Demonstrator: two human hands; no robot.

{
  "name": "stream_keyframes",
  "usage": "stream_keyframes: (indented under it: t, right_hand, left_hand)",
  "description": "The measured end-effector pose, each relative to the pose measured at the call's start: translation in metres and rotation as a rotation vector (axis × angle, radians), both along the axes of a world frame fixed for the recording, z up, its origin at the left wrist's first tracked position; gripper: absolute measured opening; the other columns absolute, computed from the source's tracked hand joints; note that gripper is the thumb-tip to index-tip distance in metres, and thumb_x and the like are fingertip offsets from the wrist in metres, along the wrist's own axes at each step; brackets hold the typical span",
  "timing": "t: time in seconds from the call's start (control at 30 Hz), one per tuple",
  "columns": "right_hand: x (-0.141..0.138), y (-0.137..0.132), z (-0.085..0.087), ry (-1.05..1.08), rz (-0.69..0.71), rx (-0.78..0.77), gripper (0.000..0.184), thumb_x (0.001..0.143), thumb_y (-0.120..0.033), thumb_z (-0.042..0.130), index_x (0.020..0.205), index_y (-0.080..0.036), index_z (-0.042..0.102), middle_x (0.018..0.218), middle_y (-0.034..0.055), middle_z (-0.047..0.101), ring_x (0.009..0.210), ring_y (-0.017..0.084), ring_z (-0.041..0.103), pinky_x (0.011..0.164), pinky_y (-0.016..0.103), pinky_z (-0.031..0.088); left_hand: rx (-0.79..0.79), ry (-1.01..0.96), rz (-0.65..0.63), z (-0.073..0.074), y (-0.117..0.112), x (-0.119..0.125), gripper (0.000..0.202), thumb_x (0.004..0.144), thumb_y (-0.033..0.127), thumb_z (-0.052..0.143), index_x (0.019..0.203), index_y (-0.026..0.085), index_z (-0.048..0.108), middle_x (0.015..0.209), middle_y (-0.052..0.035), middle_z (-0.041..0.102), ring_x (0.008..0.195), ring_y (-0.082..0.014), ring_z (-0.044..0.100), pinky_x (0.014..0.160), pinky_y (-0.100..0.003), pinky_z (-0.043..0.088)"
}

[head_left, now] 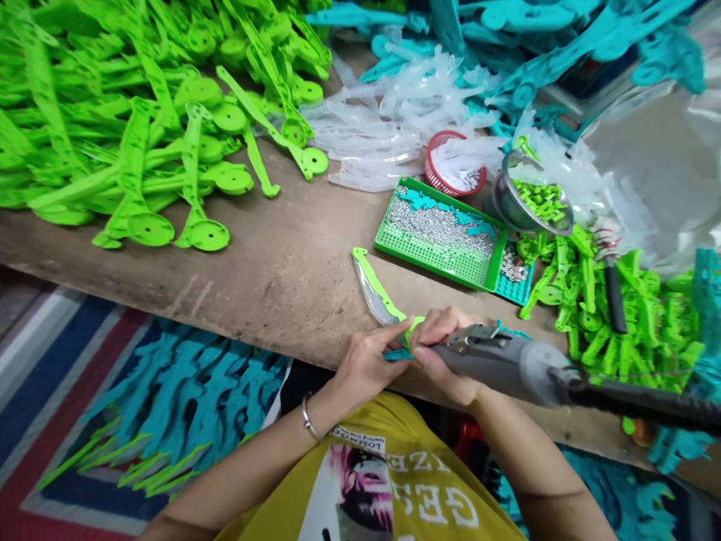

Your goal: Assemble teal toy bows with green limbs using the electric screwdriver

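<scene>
My left hand [369, 361] pinches the handle end of a green plastic toy knife [378, 294] with a clear blade, lying on the wooden bench [270, 270]. A teal piece shows under my fingers. My right hand [444, 357] is wrapped round a grey electric screwdriver [507, 364], its tip pressed at the knife's handle beside my left fingers. The tool's black cable runs off to the right.
A green tray [439, 259] of small screws sits just beyond the knife. A red basket [454, 161], a metal bowl [507, 207] of green bits, a large heap of green parts [140, 113], clear blades [383, 128] and teal parts [507, 37] surround it. More teal and green pieces lie on the floor mat [185, 406].
</scene>
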State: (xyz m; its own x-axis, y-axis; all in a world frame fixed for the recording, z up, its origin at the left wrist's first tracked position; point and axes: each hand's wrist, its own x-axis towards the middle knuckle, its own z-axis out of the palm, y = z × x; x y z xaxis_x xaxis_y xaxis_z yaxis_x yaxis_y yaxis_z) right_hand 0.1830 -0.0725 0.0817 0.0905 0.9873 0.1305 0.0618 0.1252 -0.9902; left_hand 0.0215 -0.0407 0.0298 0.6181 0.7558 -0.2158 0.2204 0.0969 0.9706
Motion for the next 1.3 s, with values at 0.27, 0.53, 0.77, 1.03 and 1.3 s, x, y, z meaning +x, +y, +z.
stream_keyframes:
  t: [0.27, 0.53, 0.77, 1.03, 1.3]
  right_hand:
    - [0.058, 0.078, -0.002, 0.141, -0.461, 0.506, 0.021, 0.081, -0.025, 0.072, 0.098, -0.026, 0.06, 0.057, -0.0088, 0.058, 0.043, 0.011, 0.053, 0.046, 0.027, 0.048]
    - [0.074, 0.108, -0.03, 0.08, -0.672, 0.38, 0.025, 0.076, -0.034, 0.074, 0.092, -0.024, 0.056, 0.055, -0.0108, 0.054, 0.041, 0.01, 0.053, 0.044, 0.025, 0.043]
    - [0.077, 0.112, -0.034, 0.016, -0.666, 0.341, 0.024, 0.077, -0.034, 0.072, 0.09, -0.024, 0.053, 0.052, -0.011, 0.053, 0.04, 0.01, 0.052, 0.044, 0.025, 0.041]
    - [0.057, 0.103, -0.003, 0.03, -0.683, 0.307, 0.023, 0.077, -0.034, 0.072, 0.091, -0.026, 0.056, 0.055, -0.0087, 0.05, 0.04, 0.013, 0.05, 0.044, 0.03, 0.041]
    - [-0.013, 0.061, 0.014, 0.2, -0.271, 0.208, 0.024, 0.085, -0.031, 0.071, 0.104, -0.03, 0.057, 0.061, -0.0073, 0.058, 0.045, 0.014, 0.054, 0.046, 0.032, 0.047]
  left_hand:
    - [0.173, 0.094, 0.037, 0.0, -0.002, 0.002, 0.072, 0.069, 0.014, 0.087, 0.137, 0.022, 0.063, 0.091, -0.0016, 0.078, 0.074, -0.0146, 0.071, 0.079, -0.026, 0.062]
    - [0.314, 0.076, 0.058, -0.008, -0.004, 0.003, 0.08, 0.064, 0.016, 0.092, 0.138, 0.025, 0.062, 0.087, 0.0004, 0.076, 0.069, -0.0129, 0.069, 0.071, -0.024, 0.062]
    - [0.308, 0.077, 0.055, -0.006, -0.004, 0.003, 0.08, 0.064, 0.013, 0.092, 0.138, 0.023, 0.062, 0.089, -0.0009, 0.077, 0.07, -0.0131, 0.07, 0.07, -0.024, 0.063]
    - [0.27, 0.056, 0.061, -0.005, -0.004, 0.005, 0.073, 0.068, 0.018, 0.09, 0.136, 0.021, 0.064, 0.098, -0.0041, 0.079, 0.074, -0.0151, 0.072, 0.076, -0.028, 0.065]
    - [0.181, 0.102, 0.059, 0.003, -0.003, 0.006, 0.067, 0.069, 0.015, 0.088, 0.132, 0.024, 0.067, 0.11, -0.0043, 0.078, 0.084, -0.0181, 0.075, 0.087, -0.032, 0.062]
